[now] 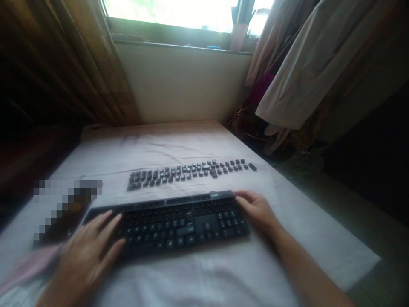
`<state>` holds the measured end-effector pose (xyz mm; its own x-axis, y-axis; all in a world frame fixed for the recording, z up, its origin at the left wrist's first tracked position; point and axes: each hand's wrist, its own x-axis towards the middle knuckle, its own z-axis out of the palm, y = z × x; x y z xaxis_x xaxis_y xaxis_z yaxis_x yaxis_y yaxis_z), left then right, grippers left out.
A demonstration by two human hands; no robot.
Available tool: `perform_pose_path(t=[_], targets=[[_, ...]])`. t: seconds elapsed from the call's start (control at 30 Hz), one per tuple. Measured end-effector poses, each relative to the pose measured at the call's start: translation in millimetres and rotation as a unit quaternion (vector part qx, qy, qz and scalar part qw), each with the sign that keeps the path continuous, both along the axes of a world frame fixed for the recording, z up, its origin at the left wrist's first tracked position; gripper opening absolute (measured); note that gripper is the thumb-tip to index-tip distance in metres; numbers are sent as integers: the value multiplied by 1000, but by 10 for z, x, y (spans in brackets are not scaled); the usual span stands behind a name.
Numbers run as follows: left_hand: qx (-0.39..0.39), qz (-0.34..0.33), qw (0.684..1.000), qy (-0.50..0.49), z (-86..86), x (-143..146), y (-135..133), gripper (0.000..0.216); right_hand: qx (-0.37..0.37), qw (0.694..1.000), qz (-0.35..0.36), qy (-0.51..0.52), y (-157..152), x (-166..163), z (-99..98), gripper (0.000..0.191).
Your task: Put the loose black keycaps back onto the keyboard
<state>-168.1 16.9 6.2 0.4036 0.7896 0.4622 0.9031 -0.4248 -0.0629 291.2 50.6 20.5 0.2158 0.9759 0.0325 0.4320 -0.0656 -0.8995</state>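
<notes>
A black computer keyboard [188,230] lies on the pale cloth in front of me, its right end slightly farther from me than its left. My left hand [92,243] rests over the left end, with fingers spread across the keys and hiding that part. At the top right corner, my right hand [255,209] grips the keyboard's edge between thumb and fingers. Just beyond the keyboard, several loose black keycaps [174,172] are laid out in rough rows. A longer keycap [252,166] sits at the right end of those rows.
The light sheet [179,145] covers a flat surface whose right edge drops to the floor. To the left lies a dark object [72,217], partly pixelated, near a pink cloth [32,264]. Clothes [294,85] hang at right; a curtain [73,64] hangs at left.
</notes>
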Motion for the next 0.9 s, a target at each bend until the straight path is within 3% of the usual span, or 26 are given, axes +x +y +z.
perform_pose_path(t=[0.27, 0.4, 0.63, 0.77, 0.9], targets=[[-16, 52, 998, -44, -365, -189, 10, 55, -10, 1000, -1, 5, 9, -25, 0, 36], [-19, 95, 993, -67, -465, -265, 84, 54, -22, 999, 27, -3, 21, -41, 89, 37], [-50, 146, 986, -69, -496, -299, 141, 56, -22, 999, 36, -16, 28, -59, 173, 36], [-74, 138, 985, -74, -417, -252, 143, 58, -30, 999, 33, -17, 42, -34, 74, 41], [-39, 108, 991, -68, -252, -130, 124, 57, -50, 999, 0, -9, 74, 27, -95, 48]])
